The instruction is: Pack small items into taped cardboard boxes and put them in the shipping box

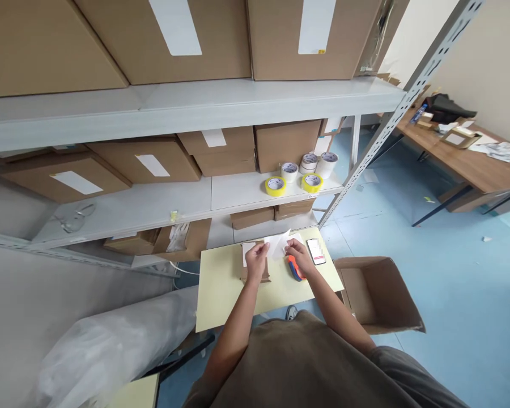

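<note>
Over a small pale-yellow table [221, 300], a white paper sheet [275, 247] is stretched between my two hands, one upper corner lifted. My left hand [257, 260] pinches its left edge. At its right side, my right hand [300, 256] has its fingers closed on the sheet. Beneath my left hand lies a small cardboard box [264, 276], partly covered, with a white patch on its top. An orange and blue object [296, 269], which looks like a tape dispenser, lies under my right hand. A phone [316, 251] with a lit screen lies to the right.
A metal shelf rack [238, 105] with cardboard boxes [289, 144] stands in front. Yellow tape rolls [275, 186] and white rolls [326, 164] sit on its middle shelf. An open carton [376, 294] is on the floor at right; a plastic-wrapped roll [119, 340] lies at left.
</note>
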